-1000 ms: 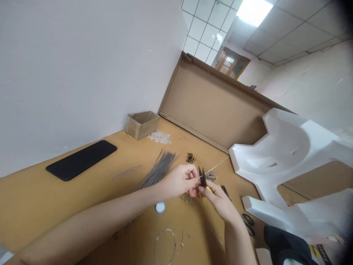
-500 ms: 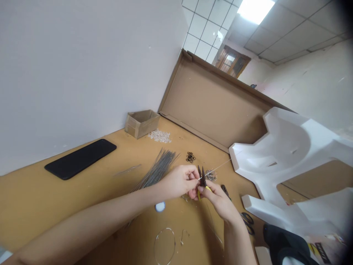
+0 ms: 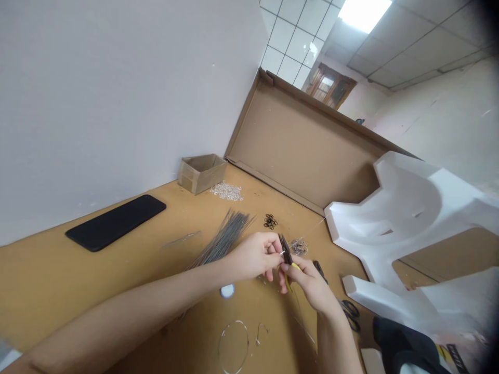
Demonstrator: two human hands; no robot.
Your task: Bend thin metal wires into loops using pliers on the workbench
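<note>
My left hand (image 3: 262, 254) pinches a thin wire near its fingertips. My right hand (image 3: 306, 280) is wrapped round yellow-handled pliers (image 3: 287, 251), whose dark jaws meet the wire beside my left fingertips. A long thin piece of wire runs up and right from there. Left of my hands lies a bundle of grey wires (image 3: 223, 240). Behind the pliers rests a small tangle of metal pieces (image 3: 299, 246), with black rings (image 3: 270, 222) farther back. A wire hoop (image 3: 233, 345) lies on the tabletop below my hands.
A small cardboard box (image 3: 201, 174) stands by a pile of clear bits (image 3: 226, 190). At left is a black pad (image 3: 116, 222). White foam (image 3: 362, 228), scissors (image 3: 351, 315) and a round blue-rimmed white item (image 3: 226, 291) are also around.
The pliers' jaws have closed and tilted slightly left. The fingers of my right hand have shifted on the handles, and the long wire has moved a little.
</note>
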